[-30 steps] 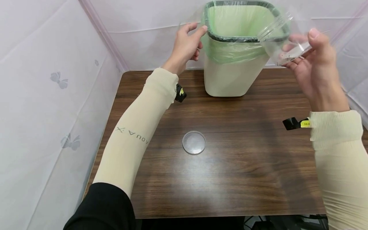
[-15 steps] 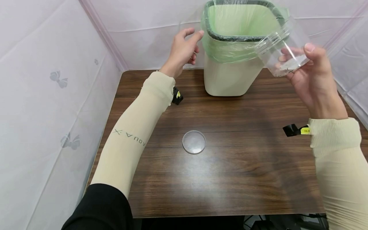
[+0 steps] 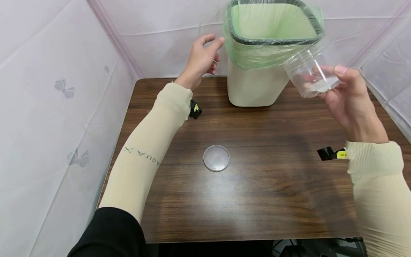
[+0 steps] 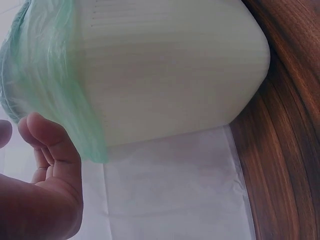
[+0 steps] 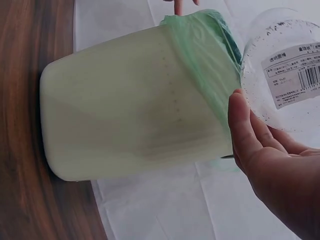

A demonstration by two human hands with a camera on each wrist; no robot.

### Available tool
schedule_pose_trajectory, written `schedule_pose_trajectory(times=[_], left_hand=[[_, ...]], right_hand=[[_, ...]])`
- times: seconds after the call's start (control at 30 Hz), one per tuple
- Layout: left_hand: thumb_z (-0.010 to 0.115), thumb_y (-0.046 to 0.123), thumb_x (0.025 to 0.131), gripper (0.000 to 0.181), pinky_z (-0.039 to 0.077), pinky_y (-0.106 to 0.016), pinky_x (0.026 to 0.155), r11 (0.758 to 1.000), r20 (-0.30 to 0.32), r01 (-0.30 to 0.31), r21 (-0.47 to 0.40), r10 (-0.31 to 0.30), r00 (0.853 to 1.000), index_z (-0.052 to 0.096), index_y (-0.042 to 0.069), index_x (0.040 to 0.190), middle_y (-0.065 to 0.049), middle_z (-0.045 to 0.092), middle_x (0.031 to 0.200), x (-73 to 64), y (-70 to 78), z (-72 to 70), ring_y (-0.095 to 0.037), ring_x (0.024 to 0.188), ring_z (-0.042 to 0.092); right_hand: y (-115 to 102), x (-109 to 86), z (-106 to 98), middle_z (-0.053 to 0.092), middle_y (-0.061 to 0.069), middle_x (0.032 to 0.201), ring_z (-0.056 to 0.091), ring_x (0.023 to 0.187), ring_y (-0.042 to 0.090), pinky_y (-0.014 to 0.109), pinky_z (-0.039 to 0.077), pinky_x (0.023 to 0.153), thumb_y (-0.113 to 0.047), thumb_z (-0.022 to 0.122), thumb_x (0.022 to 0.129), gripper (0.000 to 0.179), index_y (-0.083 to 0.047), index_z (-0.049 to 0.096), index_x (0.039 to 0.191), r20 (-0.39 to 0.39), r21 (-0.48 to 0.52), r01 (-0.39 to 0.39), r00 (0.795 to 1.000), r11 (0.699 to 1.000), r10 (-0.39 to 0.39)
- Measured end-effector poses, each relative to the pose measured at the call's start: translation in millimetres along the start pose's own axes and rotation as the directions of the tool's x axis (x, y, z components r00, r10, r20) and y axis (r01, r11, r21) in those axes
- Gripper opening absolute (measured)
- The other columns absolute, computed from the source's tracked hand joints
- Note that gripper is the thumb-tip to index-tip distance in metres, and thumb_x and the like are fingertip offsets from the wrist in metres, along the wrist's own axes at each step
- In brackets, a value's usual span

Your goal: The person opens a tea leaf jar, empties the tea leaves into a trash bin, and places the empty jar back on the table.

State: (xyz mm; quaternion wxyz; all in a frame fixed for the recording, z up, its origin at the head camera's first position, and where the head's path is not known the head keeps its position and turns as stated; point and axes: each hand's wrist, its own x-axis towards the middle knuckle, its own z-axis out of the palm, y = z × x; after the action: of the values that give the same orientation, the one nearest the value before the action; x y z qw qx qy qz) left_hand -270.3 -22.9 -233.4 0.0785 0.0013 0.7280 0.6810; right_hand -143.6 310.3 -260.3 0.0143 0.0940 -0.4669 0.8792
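My right hand (image 3: 350, 96) grips a clear plastic jar (image 3: 313, 73), tilted with its mouth towards the bin. A white barcode label (image 5: 295, 75) and dark specks show on the jar's base in the right wrist view. Beside the bin's left side hovers my left hand (image 3: 202, 60), fingers loosely bent and holding nothing; in the left wrist view its fingers are close to the green liner (image 4: 55, 75). The cream bin (image 3: 257, 85) stands at the back of the table, its liner folded over the rim. A round clear lid (image 3: 216, 158) lies flat mid-table.
The brown wooden table (image 3: 257, 200) runs back to a white sheet wall (image 3: 173, 46), with another white sheet (image 3: 57, 125) along the left. Black wrist-camera mounts (image 3: 330, 153) stick out from the sleeves. Dark equipment is below the front edge.
My right hand has drawn the jar down and away from the bin's rim, towards me. My left hand has moved slightly left and down, away from the bin. The lid and bin stay put.
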Motion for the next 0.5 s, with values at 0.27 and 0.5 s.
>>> schedule_pose_trajectory(times=[0.27, 0.5], left_hand=[[0.069, 0.038, 0.097, 0.052, 0.047, -0.026, 0.047, 1.0, 0.005, -0.007, -0.008, 0.007, 1.0, 0.051, 0.025, 0.144, -0.005, 0.056, 0.075, 0.0, -5.0, -2.1, -0.013, 0.051, 0.047], [0.069, 0.038, 0.097, 0.052, 0.047, -0.026, 0.046, 1.0, 0.001, -0.009, -0.008, 0.009, 1.0, 0.052, 0.024, 0.144, -0.005, 0.056, 0.074, 0.4, -8.2, -4.6, -0.013, 0.05, 0.047]], right_hand=[[14, -13.3, 3, 0.068, 0.025, 0.101, 0.071, 0.085, 0.032, 0.035, 0.059, 0.077, 0.002, 0.049, 0.094, 0.032, 0.014, 0.065, 0.119, 0.058, -0.088, -0.01, 0.998, 0.996, 0.015], [23, -24.5, 3, 0.068, 0.021, 0.106, 0.072, 0.091, 0.028, 0.03, 0.057, 0.081, 0.011, 0.041, 0.094, 0.037, 0.013, 0.063, 0.123, 0.142, -0.203, -0.022, 0.989, 0.979, 0.051]])
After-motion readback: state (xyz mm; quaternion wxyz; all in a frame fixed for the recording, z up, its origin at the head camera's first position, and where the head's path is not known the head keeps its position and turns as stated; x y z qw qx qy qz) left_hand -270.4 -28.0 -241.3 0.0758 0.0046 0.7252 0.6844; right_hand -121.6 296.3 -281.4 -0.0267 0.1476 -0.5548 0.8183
